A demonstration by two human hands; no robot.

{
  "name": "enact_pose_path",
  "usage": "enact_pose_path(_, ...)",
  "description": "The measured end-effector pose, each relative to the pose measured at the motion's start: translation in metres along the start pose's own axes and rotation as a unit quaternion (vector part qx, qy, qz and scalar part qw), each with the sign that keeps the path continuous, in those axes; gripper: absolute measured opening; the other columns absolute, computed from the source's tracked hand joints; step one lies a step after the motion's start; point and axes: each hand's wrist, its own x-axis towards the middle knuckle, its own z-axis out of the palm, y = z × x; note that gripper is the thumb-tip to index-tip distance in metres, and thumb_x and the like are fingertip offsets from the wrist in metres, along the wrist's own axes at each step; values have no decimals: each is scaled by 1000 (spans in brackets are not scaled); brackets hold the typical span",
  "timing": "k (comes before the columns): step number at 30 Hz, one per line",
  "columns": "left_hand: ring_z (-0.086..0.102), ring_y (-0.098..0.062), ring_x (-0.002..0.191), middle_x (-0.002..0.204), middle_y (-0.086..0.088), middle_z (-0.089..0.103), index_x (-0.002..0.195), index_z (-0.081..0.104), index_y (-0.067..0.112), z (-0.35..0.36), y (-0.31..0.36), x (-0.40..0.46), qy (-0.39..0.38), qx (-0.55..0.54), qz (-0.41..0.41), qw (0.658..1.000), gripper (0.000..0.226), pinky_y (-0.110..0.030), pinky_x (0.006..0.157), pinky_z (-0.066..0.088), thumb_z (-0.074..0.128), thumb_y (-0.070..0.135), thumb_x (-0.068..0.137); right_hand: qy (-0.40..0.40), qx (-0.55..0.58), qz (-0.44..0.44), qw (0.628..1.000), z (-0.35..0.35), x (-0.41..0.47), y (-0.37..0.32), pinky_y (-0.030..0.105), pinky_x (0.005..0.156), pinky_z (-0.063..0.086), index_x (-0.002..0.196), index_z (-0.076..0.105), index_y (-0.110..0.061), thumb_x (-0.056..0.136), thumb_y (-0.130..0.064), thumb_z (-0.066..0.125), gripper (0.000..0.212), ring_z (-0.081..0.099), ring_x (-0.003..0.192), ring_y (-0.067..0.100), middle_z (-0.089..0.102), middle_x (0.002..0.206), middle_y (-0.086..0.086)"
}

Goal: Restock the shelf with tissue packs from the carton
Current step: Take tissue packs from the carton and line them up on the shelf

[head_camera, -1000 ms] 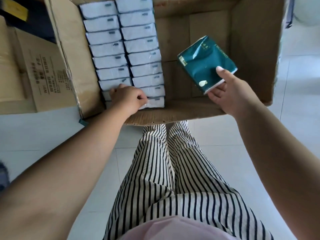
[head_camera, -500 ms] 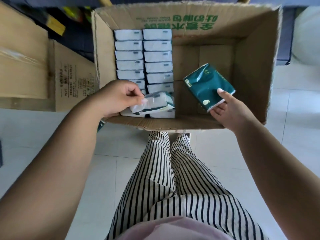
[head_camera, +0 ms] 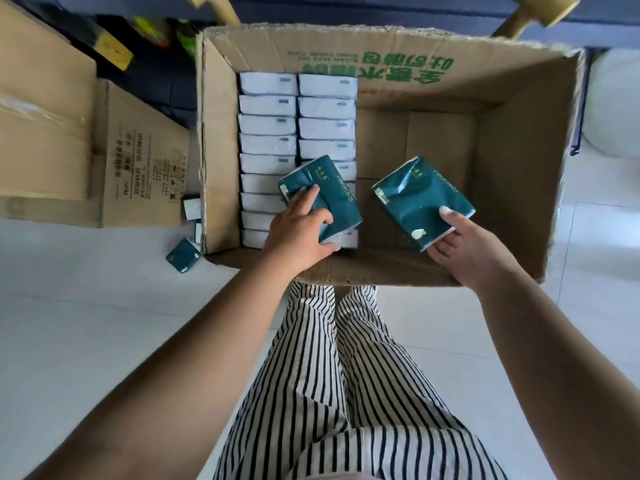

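An open cardboard carton [head_camera: 519, 161] stands on the floor in front of me. Two rows of tissue packs [head_camera: 298, 126] stand on edge along its left side, white ends up; its right half shows bare cardboard. My left hand [head_camera: 298, 233] grips a dark green tissue pack [head_camera: 329, 188] lifted above the near end of the rows, thumb under it and fingers on its face. My right hand [head_camera: 464, 247] holds a second green tissue pack [head_camera: 419, 199] over the carton's bare part, thumb on top. No shelf is in view.
Closed cardboard boxes [head_camera: 69, 143] sit to the left of the carton. A few small green packs [head_camera: 183, 254] lie on the white tile floor by the carton's left corner. My striped trousers [head_camera: 346, 375] fill the foreground. Dark furniture with wooden legs [head_camera: 214, 8] stands behind.
My left hand has pulled a pack out of the near end of the rows and turned its green face up. My right hand kept its pack, lower and nearer. The camera tilted up.
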Motion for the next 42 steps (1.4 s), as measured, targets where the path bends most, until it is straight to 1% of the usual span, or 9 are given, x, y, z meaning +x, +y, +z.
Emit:
enact_pose_path(7,43,-24,122,130,-4,50,123,57,20,-34,-14,32,132,-65,-54,988,48,-32,99,33,67,40,80,18,-66,-36,997,-2,8,3,39,103,44,131,44,-8,85,-23,67,53,56,117,23,57,128,9)
enact_pose_path(11,38,-27,127,138,-7,42,138,37,19,-39,-30,52,41,-47,-88,994,80,-34,102,32,74,45,72,-4,-102,-45,994,-3,8,3,39,102,45,106,53,-19,88,-22,63,21,57,115,22,59,122,7)
enact_pose_path(14,44,-28,121,136,-6,46,136,37,21,-26,-36,58,-4,-40,-98,994,86,-41,101,38,76,52,65,-8,-100,-56,993,-3,5,2,40,101,46,108,53,-18,88,-21,63,22,57,113,23,60,119,7)
enact_pose_path(17,52,-21,111,121,1,54,127,43,17,-30,-29,50,11,-184,-150,971,72,-36,94,43,78,41,69,-12,-98,-79,992,-5,-15,-5,37,90,52,110,55,-10,90,-19,60,22,60,106,24,63,109,10)
enact_pose_path(21,61,-20,93,98,-2,65,87,60,18,-63,-16,35,33,-389,-176,904,18,-29,84,46,75,23,77,-16,-99,-148,984,-10,-60,-26,31,69,54,100,58,-6,93,-16,54,13,64,89,24,65,99,14)
enact_pose_path(25,62,-20,91,92,3,66,85,59,22,-117,25,17,43,-501,-111,857,13,-30,76,49,70,17,81,-3,-63,-231,971,-26,-121,-60,32,65,54,112,54,-3,93,-17,54,23,61,97,28,61,109,18)
enact_pose_path(32,60,-9,81,89,9,62,89,55,25,-191,153,-24,103,-586,13,804,13,-33,71,52,65,17,86,-9,28,-374,927,-82,-215,-105,22,56,56,90,59,-12,94,-15,50,10,65,80,18,63,97,12)
enact_pose_path(36,61,-10,84,94,5,63,94,55,21,-190,234,-51,114,-617,75,775,13,-36,74,52,61,12,87,-9,49,-440,897,-142,-244,-131,16,53,54,86,55,-16,95,-16,50,10,64,55,0,59,85,2)
enact_pose_path(42,63,-10,83,91,5,66,92,57,23,-150,351,-89,136,-654,122,734,11,-26,57,57,56,12,90,-53,39,-473,879,-250,-269,-173,22,60,55,84,58,-8,92,-13,53,12,68,60,7,67,77,5)
